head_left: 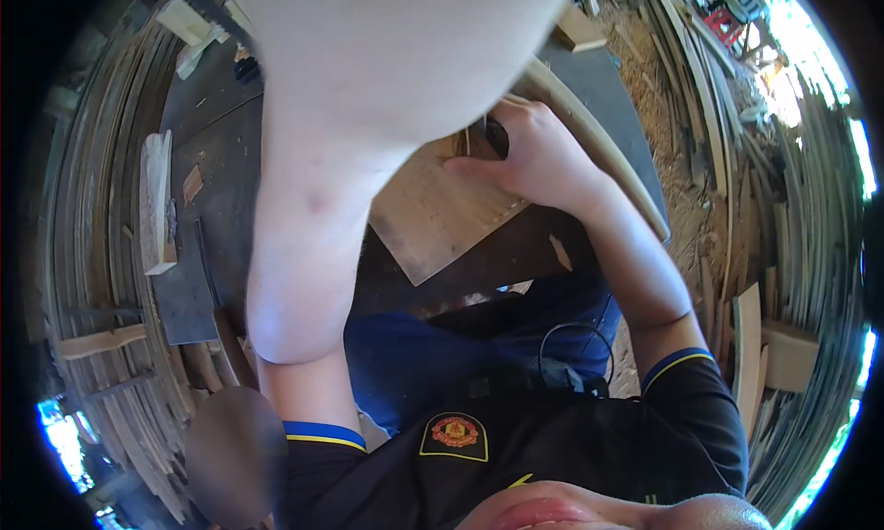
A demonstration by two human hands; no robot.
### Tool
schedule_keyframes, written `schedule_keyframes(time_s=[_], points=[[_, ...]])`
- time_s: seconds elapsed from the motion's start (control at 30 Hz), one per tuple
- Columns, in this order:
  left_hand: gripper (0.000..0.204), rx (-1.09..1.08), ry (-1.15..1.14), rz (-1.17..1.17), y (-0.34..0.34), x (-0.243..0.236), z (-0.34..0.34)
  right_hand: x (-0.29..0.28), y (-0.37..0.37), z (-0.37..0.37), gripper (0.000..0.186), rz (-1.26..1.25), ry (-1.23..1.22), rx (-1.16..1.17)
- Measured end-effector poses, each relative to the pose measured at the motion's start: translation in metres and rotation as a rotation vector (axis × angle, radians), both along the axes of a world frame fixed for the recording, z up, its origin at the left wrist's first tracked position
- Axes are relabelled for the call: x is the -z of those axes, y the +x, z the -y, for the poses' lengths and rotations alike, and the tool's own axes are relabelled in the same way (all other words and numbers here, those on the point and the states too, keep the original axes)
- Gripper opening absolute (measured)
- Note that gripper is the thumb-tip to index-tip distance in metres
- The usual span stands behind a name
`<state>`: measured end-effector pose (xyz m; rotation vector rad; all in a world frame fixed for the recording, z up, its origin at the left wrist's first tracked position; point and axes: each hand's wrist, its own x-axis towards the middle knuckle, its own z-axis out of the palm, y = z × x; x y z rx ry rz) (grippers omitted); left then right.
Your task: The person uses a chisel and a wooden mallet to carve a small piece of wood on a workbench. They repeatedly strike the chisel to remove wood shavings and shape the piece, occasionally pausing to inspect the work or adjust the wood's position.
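The wooden board (442, 221) lies aslant at the centre of our view over the dark worktop (221, 143), one corner pointing towards 6 o'clock. At 1 o'clock we have our right hand (548, 157) curled round a dark, rounded object (498, 141), fingers closed on it, thumb resting over the board. Our left hand (414, 51) looms towards 12 o'clock, very near the lens; its fingers are out of sight, so we cannot tell its grip. We see a curved wooden piece (603, 152) at 2 o'clock and a pale wood block (157, 203) between 9 and 10 o'clock.
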<state>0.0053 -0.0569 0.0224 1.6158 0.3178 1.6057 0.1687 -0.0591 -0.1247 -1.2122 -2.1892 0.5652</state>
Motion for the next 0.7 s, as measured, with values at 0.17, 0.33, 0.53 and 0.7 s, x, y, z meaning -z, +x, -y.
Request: schedule_keyframes(time_s=[0.17,0.33,0.53,0.7], points=[[0.022,0.008,-0.068,0.006,-0.005,-0.008,0.002,0.008,-0.001,-0.003,0.074,-0.017,0.051,0.0],[0.024,-0.004,-0.11,0.02,-0.006,-0.017,0.005,0.008,-0.001,-0.002,0.074,-0.049,0.041,-0.008],[0.026,-0.025,-0.165,0.084,-0.001,-0.013,0.002,0.002,0.001,-0.002,0.073,-0.026,-0.038,-0.033],[0.024,-0.003,-0.097,0.06,0.0,-0.006,-0.002,0.004,0.002,-0.004,0.078,-0.014,-0.013,-0.056]])
